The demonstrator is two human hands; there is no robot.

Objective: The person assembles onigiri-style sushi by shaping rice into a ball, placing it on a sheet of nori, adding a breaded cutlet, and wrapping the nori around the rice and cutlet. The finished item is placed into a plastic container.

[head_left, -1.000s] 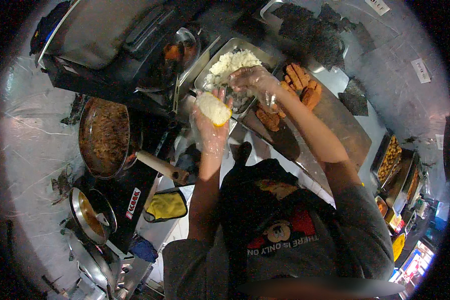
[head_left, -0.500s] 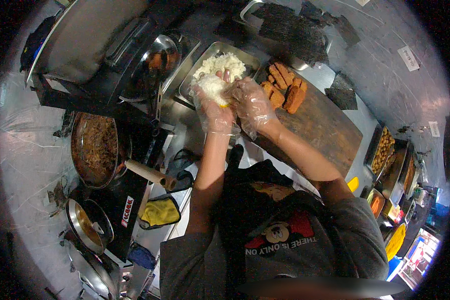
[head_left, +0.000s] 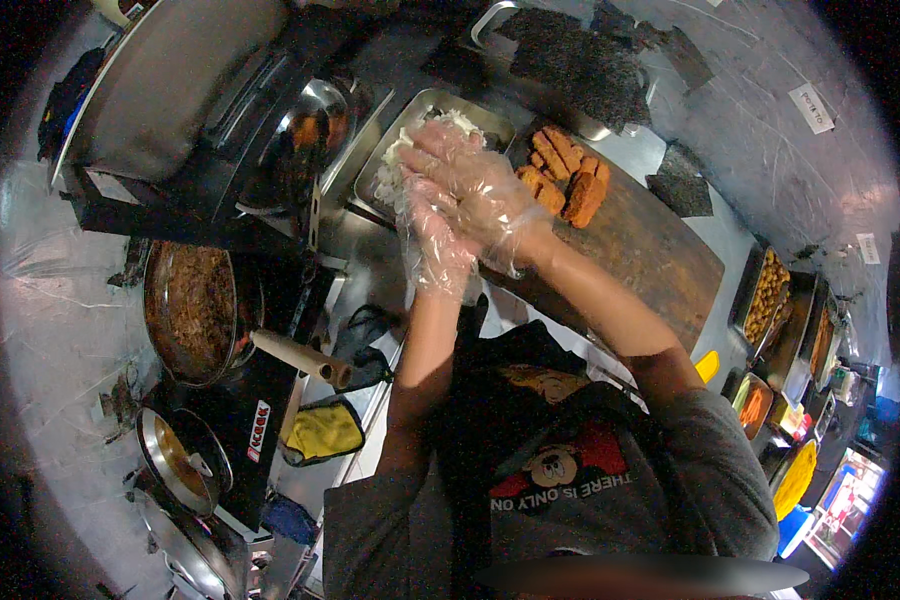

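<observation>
Head view: left fisheye, head-worn, facing steeply down
Shirt (head_left: pixel 705 480): near, at lower edge
Hands (head_left: pixel 482 192): farther off, above centre
Tray (head_left: pixel 492 118): beyond, seen from above

We saw thin, clear plastic, glossy and creased, over our left hand (head_left: pixel 435 235) and right hand (head_left: pixel 485 190). Our tray (head_left: pixel 496 122) was smooth, shiny metal; our board (head_left: pixel 660 275) looked like worn wood, mottled and mostly matt. The brown sticks (head_left: pixel 588 190) had rough, crumbly surfaces. We had dull, wood-like material on the pan handle (head_left: pixel 292 355), matt fabric in the yellow cloth (head_left: pixel 322 430) and our grey shirt (head_left: pixel 725 470), and a silvery, crinkled sheen on the wall (head_left: pixel 60 300).
</observation>
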